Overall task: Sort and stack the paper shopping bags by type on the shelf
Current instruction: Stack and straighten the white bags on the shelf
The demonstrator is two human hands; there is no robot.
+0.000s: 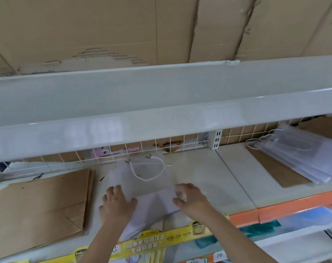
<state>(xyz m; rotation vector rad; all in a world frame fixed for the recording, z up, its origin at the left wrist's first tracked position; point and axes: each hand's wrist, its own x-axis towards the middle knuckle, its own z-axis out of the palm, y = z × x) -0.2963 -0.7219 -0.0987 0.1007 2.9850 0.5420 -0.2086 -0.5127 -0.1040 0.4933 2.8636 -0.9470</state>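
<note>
Hands pressed flat, fingers spread, on a flat white paper shopping bag with a twisted white cord handle [142, 186], lying mid-shelf on the pale shelf board [208, 177]. Left hand [116, 203] on the bag's left edge, right hand [190, 197] on its right edge, neither curled around anything. Stack of flat brown paper bags [42, 207] just left of it. Further right, well apart, pile of white bags [303, 158] atop a brown bag [271, 168].
</note>
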